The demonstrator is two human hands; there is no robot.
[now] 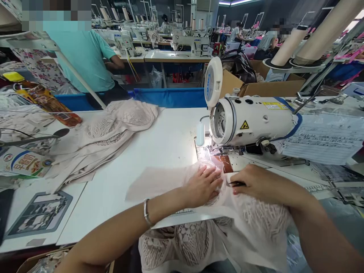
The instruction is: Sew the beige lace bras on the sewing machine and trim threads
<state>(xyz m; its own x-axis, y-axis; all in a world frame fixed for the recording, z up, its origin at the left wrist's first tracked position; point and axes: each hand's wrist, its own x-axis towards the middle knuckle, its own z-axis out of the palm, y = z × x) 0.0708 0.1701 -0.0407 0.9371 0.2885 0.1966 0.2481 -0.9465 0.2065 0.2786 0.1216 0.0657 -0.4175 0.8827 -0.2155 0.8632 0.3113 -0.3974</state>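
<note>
My left hand [202,185] lies flat with its fingers spread on pale pink fabric [159,182], just in front of the lit needle area of a white sewing machine [253,117]. Close to its right, my right hand [246,181] is closed around a small dark tool [237,184], its tip pointing left over the cloth. Lace-patterned pink garment parts [193,240] hang over the table's front edge below both hands. The fabric's far end runs under the machine's presser area, where glare hides the detail.
A pile of pink lace garments [113,129] lies on the left of the white table [170,132]. Beyond it are a bottle [47,100] and a carton [24,162]. Papers [324,136] lie right of the machine. A person in turquoise [82,57] sits beyond, at left.
</note>
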